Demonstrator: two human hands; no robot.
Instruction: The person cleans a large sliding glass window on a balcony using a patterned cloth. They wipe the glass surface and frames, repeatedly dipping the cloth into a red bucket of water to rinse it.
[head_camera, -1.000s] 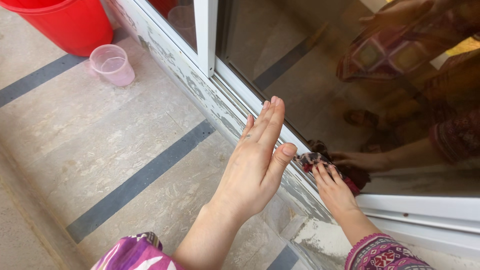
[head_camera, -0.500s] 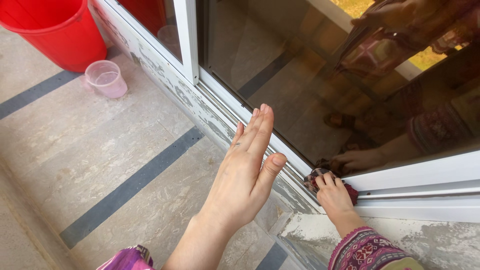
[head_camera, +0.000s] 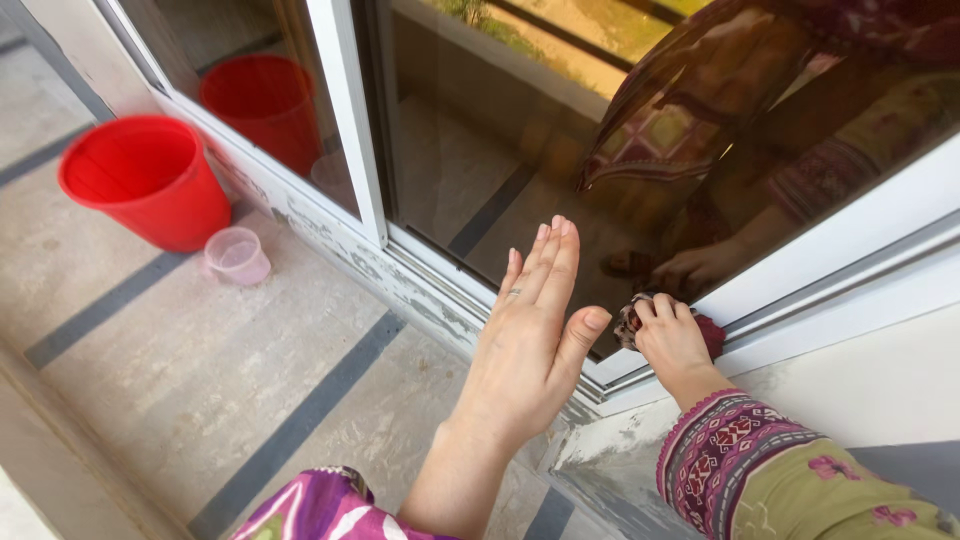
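One bucket, one cup, one cloth at the glass door.
Left to right: round red plastic bucket (head_camera: 145, 180), small pink plastic cup (head_camera: 238, 255), your left hand (head_camera: 530, 340) flat and empty, your right hand (head_camera: 672, 345) clamping a dark patterned cloth (head_camera: 630, 318) on the white door frame (head_camera: 640, 365).

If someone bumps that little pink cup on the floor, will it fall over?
Probably, yes. The pink cup looks like thin, see-through plastic, so it is likely light and would slide or tip at a nudge. It seems narrower at the bottom than at the rim, so it may topple easily. The red bucket beside it looks steadier.
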